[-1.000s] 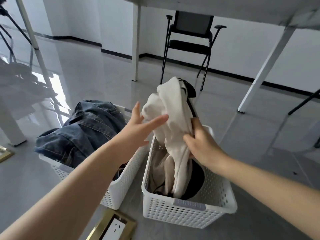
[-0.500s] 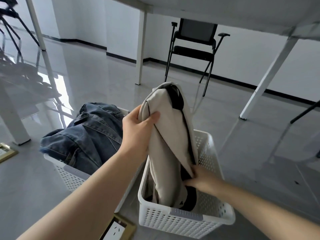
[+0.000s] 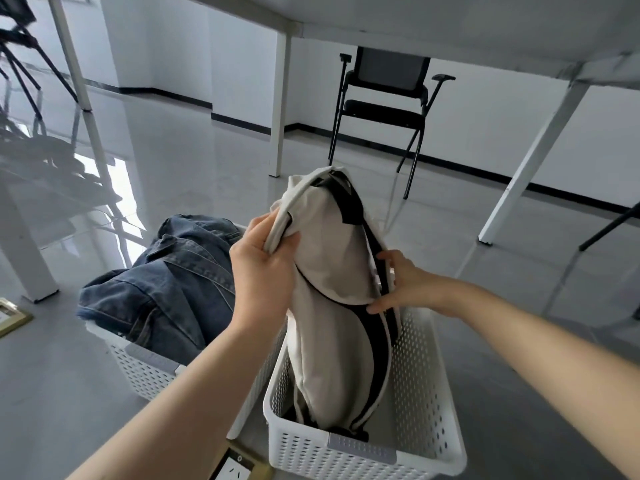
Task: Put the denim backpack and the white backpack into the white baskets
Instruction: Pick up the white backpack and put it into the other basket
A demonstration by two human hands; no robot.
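Standing upright at frame centre, long axis vertical, the white backpack [image 3: 332,306] sits half inside the right basket [image 3: 426,393], left hand [image 3: 263,268] clenching its upper edge, right hand [image 3: 405,285] gripping its side.

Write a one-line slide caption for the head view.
Both hands lower the white backpack into the right basket; denim backpack fills the left one.

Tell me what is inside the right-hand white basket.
The white backpack stands upright in the right basket, its top sticking out above the rim, gripped by the left hand and right hand. The basket floor beneath it is covered, so anything under it cannot be seen.
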